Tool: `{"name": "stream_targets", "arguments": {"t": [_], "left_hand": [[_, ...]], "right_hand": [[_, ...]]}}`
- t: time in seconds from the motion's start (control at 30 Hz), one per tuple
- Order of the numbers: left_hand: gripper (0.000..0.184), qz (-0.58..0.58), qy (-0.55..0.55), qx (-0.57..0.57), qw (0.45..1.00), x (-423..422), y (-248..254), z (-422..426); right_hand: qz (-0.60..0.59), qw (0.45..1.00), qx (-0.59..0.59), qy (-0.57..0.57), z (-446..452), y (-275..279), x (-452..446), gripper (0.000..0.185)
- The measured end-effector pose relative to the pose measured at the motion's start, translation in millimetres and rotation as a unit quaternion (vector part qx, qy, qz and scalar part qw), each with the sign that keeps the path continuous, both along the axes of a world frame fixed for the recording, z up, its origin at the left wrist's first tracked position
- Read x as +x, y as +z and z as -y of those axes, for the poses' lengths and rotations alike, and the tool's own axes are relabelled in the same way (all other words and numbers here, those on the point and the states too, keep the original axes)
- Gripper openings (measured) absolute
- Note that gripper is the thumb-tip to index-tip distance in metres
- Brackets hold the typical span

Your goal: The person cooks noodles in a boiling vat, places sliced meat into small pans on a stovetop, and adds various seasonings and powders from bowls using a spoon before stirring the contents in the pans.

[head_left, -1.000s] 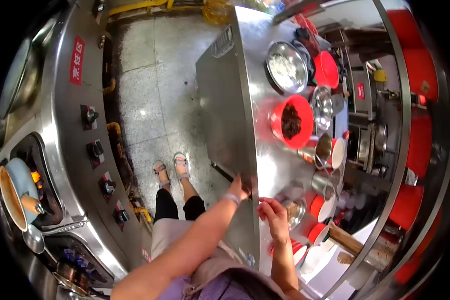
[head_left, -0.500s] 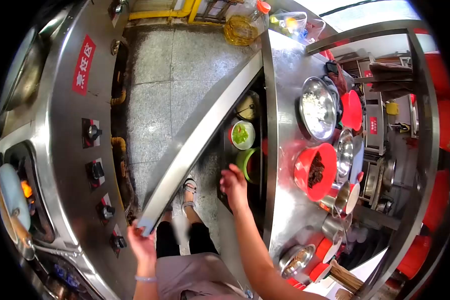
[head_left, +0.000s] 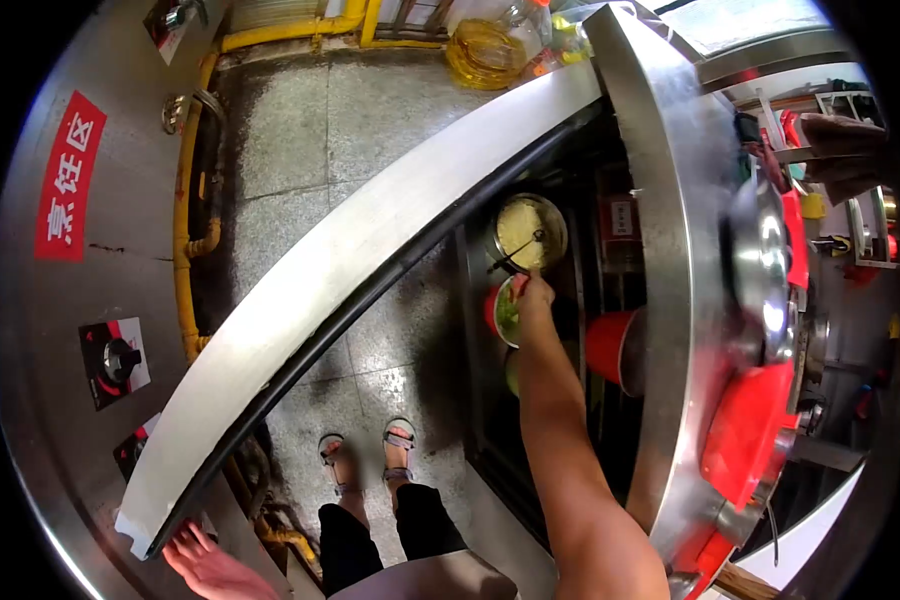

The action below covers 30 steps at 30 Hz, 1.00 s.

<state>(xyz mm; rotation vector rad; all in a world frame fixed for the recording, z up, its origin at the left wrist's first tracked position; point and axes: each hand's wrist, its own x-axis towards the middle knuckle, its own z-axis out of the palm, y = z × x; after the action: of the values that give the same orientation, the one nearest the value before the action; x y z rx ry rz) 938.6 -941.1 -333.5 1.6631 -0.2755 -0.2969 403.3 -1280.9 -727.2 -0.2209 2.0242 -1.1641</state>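
The refrigerator door [head_left: 370, 220] swings out across the aisle. At its near lower corner is my left hand [head_left: 210, 568], fingers stretched out against the dark edge. My right hand [head_left: 535, 290] reaches inside the under-counter refrigerator, its fingers curled at the rim of a red-and-white bowl of chopped green vegetables [head_left: 507, 318]; the fingertips are partly hidden. Just beyond that hand stands a round metal container of pale yellowish food [head_left: 522, 232] with a dark handle or utensil across it. A green container [head_left: 513, 372] is mostly behind my forearm, and a red container [head_left: 610, 350] sits deeper inside.
On the left, a steel stove front carries knobs [head_left: 120, 360] and a red sign [head_left: 70, 180]. A large oil bottle [head_left: 485, 55] stands at the far end of the aisle. The steel counter [head_left: 685, 200] on the right holds metal bowls and a red bowl [head_left: 748, 435].
The door has opened wider and my view has moved closer to the refrigerator. My right hand has gone inside to the bowl of greens. My left fingers have straightened along the door edge.
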Motion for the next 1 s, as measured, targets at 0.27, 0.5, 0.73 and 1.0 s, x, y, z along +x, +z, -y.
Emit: {"name": "stream_targets", "arguments": {"t": [0.27, 0.5, 0.73, 1.0], "left_hand": [[0.031, -0.076, 0.041, -0.08, 0.993, 3.1, 16.1, 18.9], [0.044, -0.024, 0.015, -0.012, 1.0, 6.0, -0.6, 5.1], [0.033, -0.18, -0.058, -0.06, 0.98, 46.6, -7.4, -9.3], [0.048, -0.325, -0.062, 0.089, 0.94, 14.3, 29.7, -23.0]], "right_hand": [[0.097, 0.968, 0.015, -0.23, 16.9, 105.1, 75.8, 0.013], [0.045, 0.995, -0.07, -0.047, -34.5, 65.1, 70.4, 0.018], [0.051, 0.998, -0.037, -0.013, -203.7, 228.6, 203.0, 0.012], [0.221, 0.97, -0.007, 0.102, -367.5, 537.8, 246.6, 0.016]]}}
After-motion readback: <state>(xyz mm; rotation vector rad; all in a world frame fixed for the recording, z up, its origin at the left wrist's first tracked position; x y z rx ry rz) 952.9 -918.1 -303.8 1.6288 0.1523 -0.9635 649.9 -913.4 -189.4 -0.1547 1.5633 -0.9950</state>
